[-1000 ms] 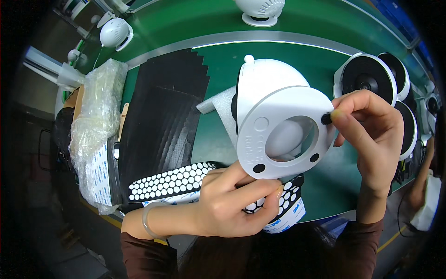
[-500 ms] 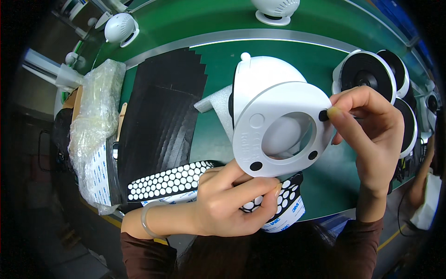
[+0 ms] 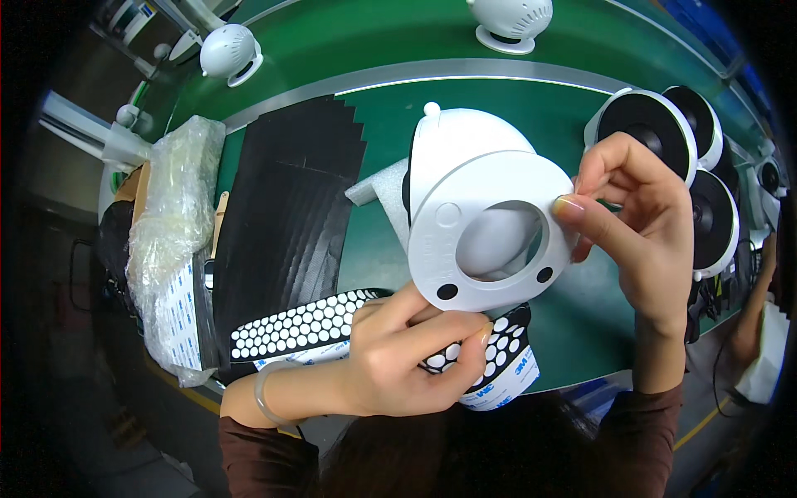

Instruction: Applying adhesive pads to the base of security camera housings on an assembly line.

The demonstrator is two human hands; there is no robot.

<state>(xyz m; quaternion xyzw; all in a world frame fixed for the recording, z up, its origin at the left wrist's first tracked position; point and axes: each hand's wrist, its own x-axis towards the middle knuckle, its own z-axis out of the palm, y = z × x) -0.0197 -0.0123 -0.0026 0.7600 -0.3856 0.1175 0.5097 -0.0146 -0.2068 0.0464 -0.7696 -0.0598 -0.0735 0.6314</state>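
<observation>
Nearest you, your left hand (image 3: 398,361) curled over the dotted strip (image 3: 290,332), fingers at the six o'clock edge of the white ring (image 3: 475,184); which it gripped, I couldn't tell. Your right hand (image 3: 635,241) pinched the ring near two o'clock, above the bench (image 3: 594,344). Behind stood a white shell (image 3: 473,129); black sheets (image 3: 290,195) lay toward nine.
</observation>
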